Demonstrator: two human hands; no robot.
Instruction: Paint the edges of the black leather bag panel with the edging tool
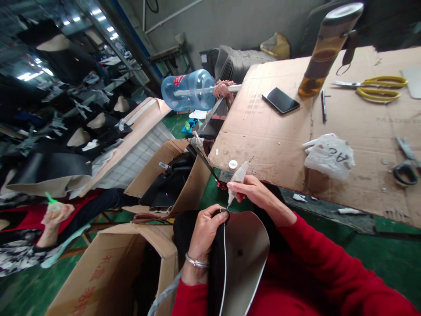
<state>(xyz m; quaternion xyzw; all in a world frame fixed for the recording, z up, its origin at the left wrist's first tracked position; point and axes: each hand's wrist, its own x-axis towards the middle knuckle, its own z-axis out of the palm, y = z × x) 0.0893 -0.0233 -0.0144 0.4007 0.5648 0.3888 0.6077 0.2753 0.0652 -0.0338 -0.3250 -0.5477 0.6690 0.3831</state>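
while the right hand [249, 189] is clamped around one white squeeze bottle [239, 174], nozzle down at the work's top edge (contact too small to tell), the left hand [204, 230] pinches that one dark, grey-lined piece [245, 254], thumb and fingers together. piece sits below the table edge. on one cardboard-topped table [279, 145]: one white cap [233, 164], one plastic bag [330, 159], one phone [281, 101], one pen [324, 107], one drink bottle [324, 55], two scissors, one yellow-handled pair [363, 83], one dark-handled pair [408, 164]. left: two cartons, one near box [95, 267], one farther box [195, 184]; one co-worker's hand [57, 216] around one green-tipped bottle [51, 199]. one blue jug [190, 92] past the table.
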